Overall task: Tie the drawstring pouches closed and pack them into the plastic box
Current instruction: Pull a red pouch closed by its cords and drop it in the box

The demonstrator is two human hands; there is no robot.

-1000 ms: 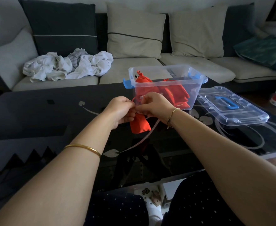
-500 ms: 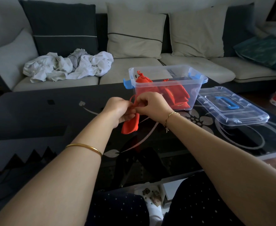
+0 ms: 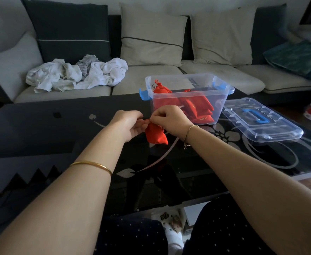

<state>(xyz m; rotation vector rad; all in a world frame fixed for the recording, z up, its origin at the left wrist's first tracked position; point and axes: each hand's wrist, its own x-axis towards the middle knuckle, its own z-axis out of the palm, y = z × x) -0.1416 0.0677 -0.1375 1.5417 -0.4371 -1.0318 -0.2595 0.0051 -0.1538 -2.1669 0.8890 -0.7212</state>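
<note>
You pinch the small red fabric pouch (image 3: 156, 134)'s drawstring with both left hand (image 3: 128, 124) and right hand (image 3: 169, 117), hanging it so the neck cinches.

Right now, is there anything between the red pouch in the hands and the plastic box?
Nothing visible does. The red pouch hangs just in front of the plastic box, whose top is open; its lid lies aside on the right.
</note>
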